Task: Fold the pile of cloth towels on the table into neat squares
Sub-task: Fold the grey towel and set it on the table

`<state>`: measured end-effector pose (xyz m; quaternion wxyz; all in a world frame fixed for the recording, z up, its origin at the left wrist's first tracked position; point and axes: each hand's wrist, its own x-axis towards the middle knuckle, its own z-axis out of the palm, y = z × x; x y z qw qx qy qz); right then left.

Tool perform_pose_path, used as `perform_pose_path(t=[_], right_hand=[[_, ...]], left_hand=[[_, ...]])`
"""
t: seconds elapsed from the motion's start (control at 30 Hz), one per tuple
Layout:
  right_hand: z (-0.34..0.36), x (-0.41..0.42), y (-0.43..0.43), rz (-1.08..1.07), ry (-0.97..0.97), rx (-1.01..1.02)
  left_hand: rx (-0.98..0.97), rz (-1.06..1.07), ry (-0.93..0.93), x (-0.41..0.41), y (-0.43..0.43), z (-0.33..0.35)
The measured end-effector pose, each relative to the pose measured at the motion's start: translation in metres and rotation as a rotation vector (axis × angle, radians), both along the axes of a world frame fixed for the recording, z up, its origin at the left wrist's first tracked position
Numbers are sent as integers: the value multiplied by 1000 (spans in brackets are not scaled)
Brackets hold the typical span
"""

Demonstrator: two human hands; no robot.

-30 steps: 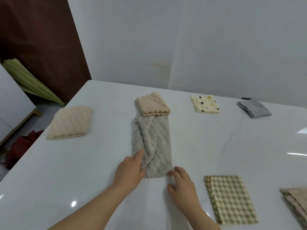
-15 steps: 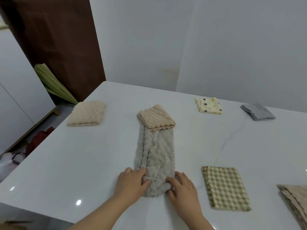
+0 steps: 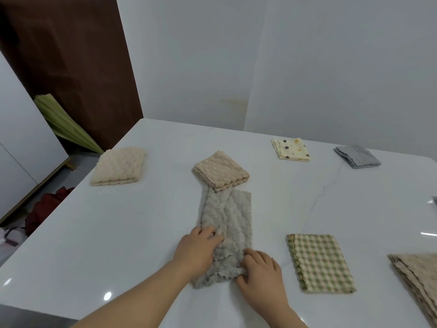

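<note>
- White glossy table (image 3: pixel 123 233) fills the lower frame, set against plain pale walls, with a dark brown panel at upper left.
- Grey towel (image 3: pixel 227 223) lies at centre frame as a long narrow strip; its far end touches or tucks under a folded tan towel (image 3: pixel 221 170), which of the two cannot be told.
- Left hand (image 3: pixel 196 252) rests on the strip's near left edge, fingers curled and pinching the plush pile.
- Right hand (image 3: pixel 260 273) sits at the near right corner, fingers bent and gathering the bunched end.
- Folded pieces lie well apart: cream towel (image 3: pixel 118 166) at left, dotted cloth (image 3: pixel 290 149) and small grey cloth (image 3: pixel 357 156) at upper right, checked cloth (image 3: pixel 319 262) at lower right.
- Judgement: the fabric looks soft, light and limp, likely to sag and bunch; taking both near corners would suit carrying the end toward the far edge.
</note>
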<state>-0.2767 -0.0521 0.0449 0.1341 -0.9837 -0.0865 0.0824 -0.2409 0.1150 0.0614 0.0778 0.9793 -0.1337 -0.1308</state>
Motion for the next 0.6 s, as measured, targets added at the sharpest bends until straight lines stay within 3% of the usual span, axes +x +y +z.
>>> perform_pose_path(t=[0.17, 0.27, 0.43, 0.6], right_hand=[[0, 7, 3, -2, -87, -6], [-2, 9, 4, 41, -77, 2], [11, 13, 14, 0, -65, 53], [5, 22, 22, -16, -103, -86]], left_hand=[[-53, 104, 10, 3, 16, 0], [-141, 265, -2, 2, 29, 0], [-124, 464, -104, 0, 51, -2], [-159, 520, -117, -1, 62, -2]])
